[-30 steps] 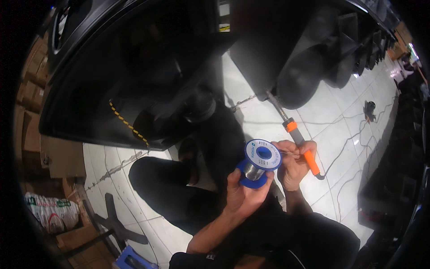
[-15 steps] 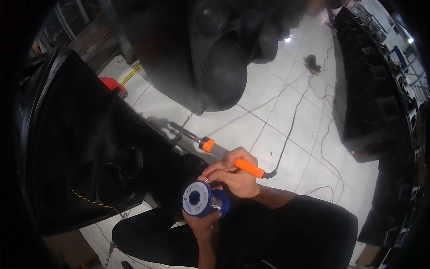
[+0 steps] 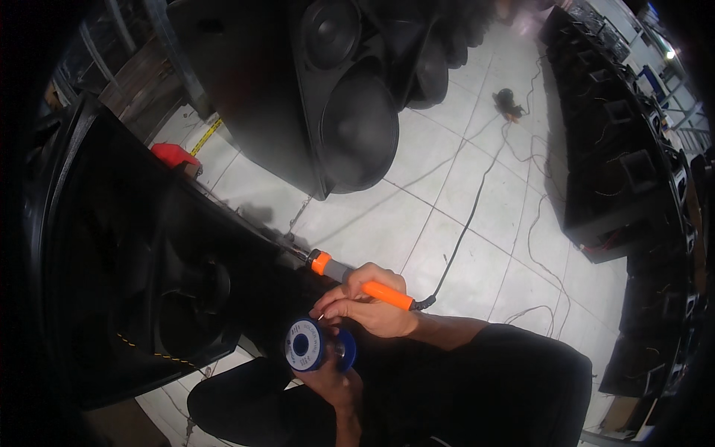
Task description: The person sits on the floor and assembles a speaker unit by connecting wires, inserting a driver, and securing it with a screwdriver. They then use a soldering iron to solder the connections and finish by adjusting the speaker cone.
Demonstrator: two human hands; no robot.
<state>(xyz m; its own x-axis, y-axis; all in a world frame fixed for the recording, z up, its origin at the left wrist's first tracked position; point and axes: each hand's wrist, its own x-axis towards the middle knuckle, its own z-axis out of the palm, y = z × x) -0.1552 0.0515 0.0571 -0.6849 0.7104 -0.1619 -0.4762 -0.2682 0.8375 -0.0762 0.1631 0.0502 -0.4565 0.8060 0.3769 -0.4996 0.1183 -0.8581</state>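
My left hand (image 3: 331, 384) is wrapped round a blue-flanged spool of solder wire (image 3: 313, 350), held tilted above my dark-clothed lap. Just above the spool, my right hand (image 3: 372, 316) grips a soldering iron (image 3: 389, 295) with an orange and grey handle. Its thumb and fingertips also pinch a short bit of wire near the spool's rim. The iron's metal shaft points up and left, toward a black speaker cabinet (image 3: 97, 298); its tip is hard to make out against the dark edge. A yellow-and-black twisted wire (image 3: 175, 360) trails out of that cabinet.
Beyond the hands stands another black speaker (image 3: 359, 134), with more behind it. The iron's cord (image 3: 471, 216) runs over white floor tiles to a dark plug cluster (image 3: 508, 104). A row of black cabinets (image 3: 596, 164) lines the right. A red tape measure (image 3: 173, 155) lies far left.
Both hands, the iron and the spool sit further left in view, while the surroundings have shifted as well. The iron's tip has come against the dark cabinet edge. Both grips stay the same.
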